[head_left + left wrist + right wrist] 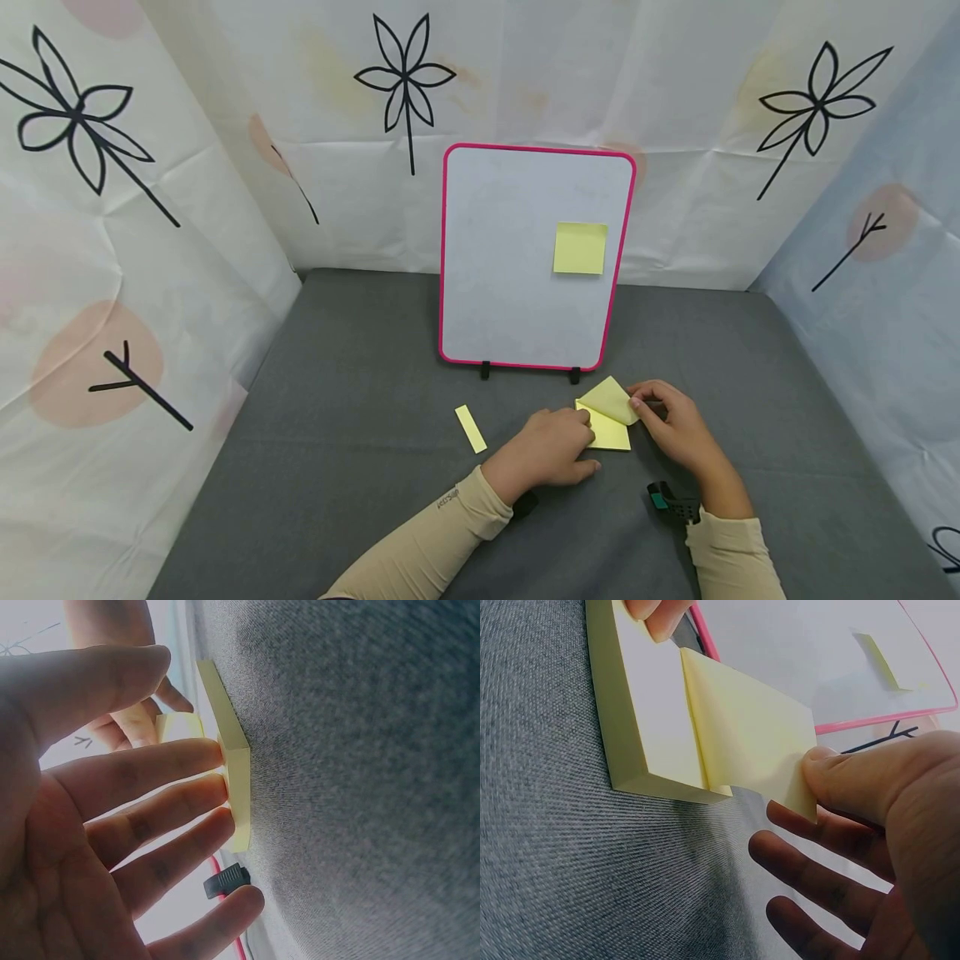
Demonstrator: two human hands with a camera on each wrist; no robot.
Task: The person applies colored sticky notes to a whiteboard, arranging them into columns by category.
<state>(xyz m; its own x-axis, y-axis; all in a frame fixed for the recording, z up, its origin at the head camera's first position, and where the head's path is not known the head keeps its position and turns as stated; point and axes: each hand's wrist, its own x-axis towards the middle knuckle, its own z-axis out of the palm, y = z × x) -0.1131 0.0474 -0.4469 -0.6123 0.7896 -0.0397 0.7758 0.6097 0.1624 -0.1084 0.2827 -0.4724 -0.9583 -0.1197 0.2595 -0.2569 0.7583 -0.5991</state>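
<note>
A thick pad of yellow sticky notes (609, 433) lies on the table in front of the whiteboard. My left hand (551, 446) presses its fingertips on the pad's top near the left edge; the left wrist view shows these fingers (161, 761) fairly straight. Between thumb and index finger, my right hand (675, 421) pinches the top sticky note (761, 735) by its edge. That note is bent up off the pad and still joins it along one side. The other right-hand fingers hang loosely below the note in the right wrist view.
Behind the pad a whiteboard (525, 317) with a pink frame stands on small black feet (575, 376). One yellow sticky note (580, 248) is stuck on its right half. A narrow yellow strip (471, 429) lies on the grey table (337, 467), left of my left hand. Patterned cloth surrounds the table.
</note>
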